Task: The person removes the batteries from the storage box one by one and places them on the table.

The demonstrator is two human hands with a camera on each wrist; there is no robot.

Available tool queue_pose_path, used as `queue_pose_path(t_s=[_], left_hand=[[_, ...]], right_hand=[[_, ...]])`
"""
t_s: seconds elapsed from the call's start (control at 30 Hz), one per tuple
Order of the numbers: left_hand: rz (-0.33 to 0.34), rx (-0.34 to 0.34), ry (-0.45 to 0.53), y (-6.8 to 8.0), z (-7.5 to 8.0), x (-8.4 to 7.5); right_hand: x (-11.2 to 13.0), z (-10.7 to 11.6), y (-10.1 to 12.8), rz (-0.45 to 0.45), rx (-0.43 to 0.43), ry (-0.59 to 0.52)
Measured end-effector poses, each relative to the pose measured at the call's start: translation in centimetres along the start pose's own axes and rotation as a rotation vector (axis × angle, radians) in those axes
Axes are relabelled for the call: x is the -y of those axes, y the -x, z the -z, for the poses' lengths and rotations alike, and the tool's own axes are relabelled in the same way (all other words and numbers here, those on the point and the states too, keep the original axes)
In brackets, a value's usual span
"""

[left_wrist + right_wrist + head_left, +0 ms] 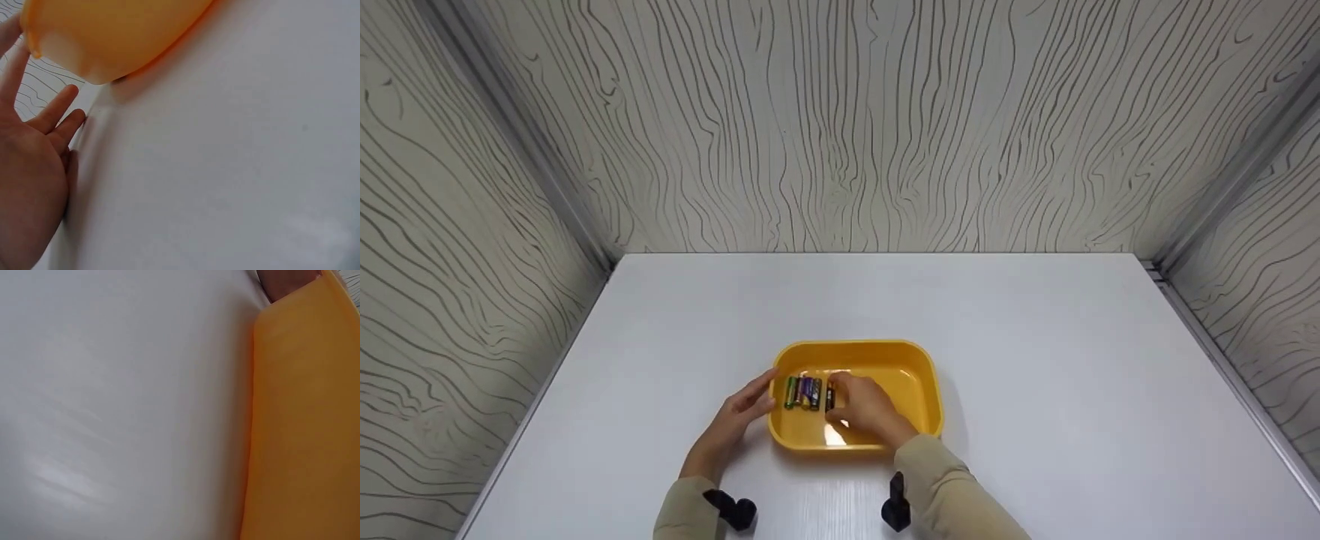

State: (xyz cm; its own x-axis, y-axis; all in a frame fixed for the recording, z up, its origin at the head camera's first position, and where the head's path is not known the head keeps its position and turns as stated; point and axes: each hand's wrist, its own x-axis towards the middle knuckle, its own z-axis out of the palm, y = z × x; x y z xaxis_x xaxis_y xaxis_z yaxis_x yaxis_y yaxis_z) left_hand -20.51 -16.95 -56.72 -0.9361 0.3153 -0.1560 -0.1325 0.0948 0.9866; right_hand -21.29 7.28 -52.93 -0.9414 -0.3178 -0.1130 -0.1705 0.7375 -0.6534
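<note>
A yellow tray point(885, 442) sits on the white table. Inside its left half several batteries point(803, 393) lie side by side in a row, among them a green one and a purple one. My right hand point(867, 405) reaches into the tray, thumb and fingers on either end of a dark battery point(830, 397) just right of the row. In the right wrist view the tray wall hides that hand. My left hand point(741, 414) is at the tray's left side, its fingertips at the rim. The left wrist view shows its fingers point(62, 107) spread and mostly straight.
The white table point(1057, 360) surrounds the tray. Wood-grain patterned panels point(840, 127) stand behind and at both sides, joined by metal corner posts point(532, 142). Black wrist mounts point(735, 511) are on both sleeves.
</note>
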Motion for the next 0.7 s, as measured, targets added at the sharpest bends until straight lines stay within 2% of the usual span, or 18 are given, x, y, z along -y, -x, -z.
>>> queue_pose_path(t_s=[0.07, 0.17, 0.33, 0.7], left_hand=[[-0.019, 0.002, -0.002, 0.1, 0.0, 0.0], [0.011, -0.016, 0.007, 0.2, -0.1, 0.0], [0.02, -0.034, 0.003, 0.3, -0.1, 0.1], [0.005, -0.061, 0.026, 0.3, -0.5, 0.0]], right_hand=[[0.0, 0.1, 0.2, -0.003, 0.006, -0.009], [0.2, 0.4, 0.5, -0.021, 0.016, -0.044], [0.5, 1.1, 0.9, -0.022, 0.042, -0.096], [0.8, 3.3, 2.6, 0.075, 0.045, -0.144]])
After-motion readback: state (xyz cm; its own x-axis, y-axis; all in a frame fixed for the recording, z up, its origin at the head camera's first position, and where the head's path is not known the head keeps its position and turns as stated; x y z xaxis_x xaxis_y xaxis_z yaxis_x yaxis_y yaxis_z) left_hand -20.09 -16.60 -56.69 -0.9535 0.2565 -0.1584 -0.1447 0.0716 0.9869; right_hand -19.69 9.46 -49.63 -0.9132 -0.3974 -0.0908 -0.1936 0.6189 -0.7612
